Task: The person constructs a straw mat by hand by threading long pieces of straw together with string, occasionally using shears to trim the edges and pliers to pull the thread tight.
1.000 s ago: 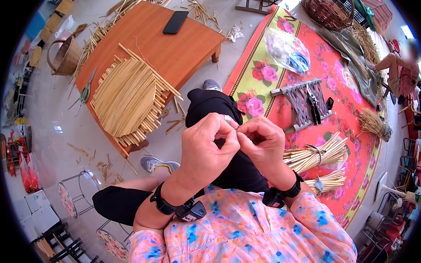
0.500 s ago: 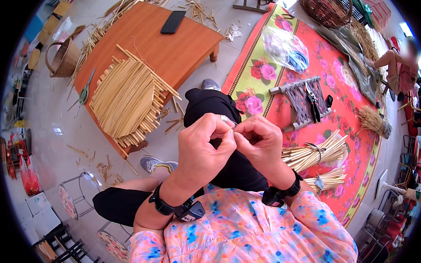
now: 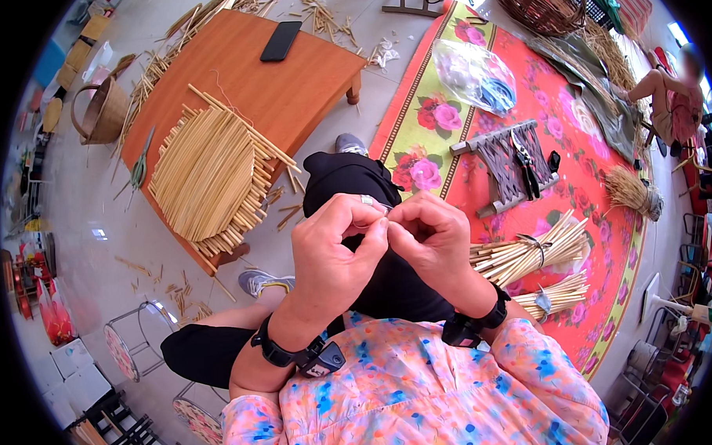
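Note:
My left hand point(image 3: 334, 255) and my right hand point(image 3: 427, 240) meet above my black-clad leg, both pinching with thumb and forefinger at one spot. What they hold is too small and thin to make out. A light ring point(image 3: 366, 199) shows at my left hand. Beyond them, a round mat of straw sticks point(image 3: 201, 173) with ragged ends lies on the wooden table point(image 3: 209, 47), with a pale thread loose near its upper edge. Scissors with green handles point(image 3: 141, 169) lie at the table's left edge.
A black phone point(image 3: 281, 41) lies on the table. Right, a flowered red mat point(image 3: 574, 168) holds a plastic bag point(image 3: 474, 73), a strapped frame with black pruners point(image 3: 505, 166) and straw bundles point(image 3: 549, 253). A person point(image 3: 673, 105) sits far right. Stools point(image 3: 121, 352) stand lower left.
Both pinched hands have shifted slightly left in the picture and remain together. The surroundings have also shifted a little in the view.

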`<move>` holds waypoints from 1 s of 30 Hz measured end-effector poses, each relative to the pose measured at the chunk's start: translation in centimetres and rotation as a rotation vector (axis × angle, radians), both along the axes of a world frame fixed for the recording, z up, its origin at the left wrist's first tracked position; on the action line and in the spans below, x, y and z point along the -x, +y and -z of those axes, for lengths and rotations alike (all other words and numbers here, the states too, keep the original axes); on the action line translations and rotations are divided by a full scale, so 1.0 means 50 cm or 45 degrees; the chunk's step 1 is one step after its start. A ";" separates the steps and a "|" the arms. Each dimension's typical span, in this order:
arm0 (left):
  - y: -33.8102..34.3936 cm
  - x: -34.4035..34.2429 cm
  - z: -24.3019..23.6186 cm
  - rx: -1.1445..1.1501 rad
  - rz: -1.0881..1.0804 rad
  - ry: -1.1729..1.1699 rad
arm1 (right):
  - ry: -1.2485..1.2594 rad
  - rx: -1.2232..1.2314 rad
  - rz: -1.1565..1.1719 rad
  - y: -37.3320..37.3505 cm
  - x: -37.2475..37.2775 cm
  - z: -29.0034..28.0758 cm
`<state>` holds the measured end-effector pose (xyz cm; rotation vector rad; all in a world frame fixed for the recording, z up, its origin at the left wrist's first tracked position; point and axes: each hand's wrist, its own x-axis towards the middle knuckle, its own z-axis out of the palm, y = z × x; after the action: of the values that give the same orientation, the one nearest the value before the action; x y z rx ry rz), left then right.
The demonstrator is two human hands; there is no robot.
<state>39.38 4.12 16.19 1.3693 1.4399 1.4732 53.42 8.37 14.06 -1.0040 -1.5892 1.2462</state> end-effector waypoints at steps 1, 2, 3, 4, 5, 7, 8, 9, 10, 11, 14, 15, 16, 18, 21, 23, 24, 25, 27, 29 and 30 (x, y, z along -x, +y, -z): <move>0.000 0.000 0.000 0.010 0.003 -0.011 | 0.001 0.004 -0.002 0.000 0.000 0.000; 0.000 0.000 0.000 0.020 0.006 -0.022 | 0.010 0.011 -0.007 0.000 0.000 0.000; 0.000 0.001 0.000 0.027 0.013 -0.036 | 0.018 0.018 -0.012 0.000 0.000 0.000; 0.000 0.002 0.000 0.035 0.021 -0.048 | 0.028 0.026 -0.017 0.000 -0.001 0.000; 0.000 0.002 0.000 0.043 0.028 -0.061 | 0.034 0.033 -0.023 -0.001 -0.001 0.000; 0.001 0.003 -0.007 0.077 0.041 -0.109 | 0.045 0.049 -0.036 -0.001 -0.001 -0.001; 0.002 0.003 -0.009 0.095 0.047 -0.134 | 0.040 0.039 -0.038 -0.001 -0.001 -0.002; 0.001 0.007 -0.007 0.112 0.092 -0.158 | 0.034 0.030 -0.041 -0.001 -0.001 -0.002; -0.001 0.013 -0.005 0.130 0.137 -0.182 | 0.028 0.020 -0.043 0.000 -0.001 -0.003; -0.002 0.017 -0.004 0.148 0.182 -0.206 | 0.013 -0.005 -0.046 0.000 -0.001 -0.004; -0.002 0.021 -0.004 0.171 0.198 -0.227 | -0.029 -0.069 -0.055 0.000 0.001 -0.007; -0.002 0.022 -0.004 0.176 0.201 -0.209 | -0.040 -0.083 -0.057 0.000 0.001 -0.008; -0.001 0.022 -0.004 0.181 0.202 -0.188 | -0.049 -0.099 -0.060 0.000 0.002 -0.009; 0.000 0.024 -0.002 0.162 0.190 -0.189 | -0.036 -0.086 -0.052 0.000 0.002 -0.005; 0.001 0.026 0.002 0.112 0.152 -0.243 | -0.061 -0.086 -0.100 0.006 -0.001 -0.008; 0.001 0.031 -0.008 0.123 0.128 -0.279 | -0.079 -0.080 -0.158 0.008 -0.002 -0.012; 0.002 0.032 -0.013 0.143 0.147 -0.282 | -0.078 -0.078 -0.190 0.008 -0.003 -0.012; 0.002 0.034 -0.012 0.145 0.168 -0.283 | -0.074 -0.080 -0.220 0.008 -0.003 -0.012; 0.001 0.038 -0.011 0.151 0.210 -0.285 | -0.082 -0.090 -0.235 0.009 -0.003 -0.014; 0.001 0.040 -0.011 0.170 0.228 -0.310 | -0.085 -0.091 -0.242 0.010 -0.004 -0.015; 0.000 0.041 -0.012 0.181 0.236 -0.323 | -0.083 -0.089 -0.242 0.011 -0.006 -0.015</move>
<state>37.34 4.12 16.79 1.1507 1.1992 1.3441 53.70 8.90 14.83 -0.8735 -1.8001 1.2861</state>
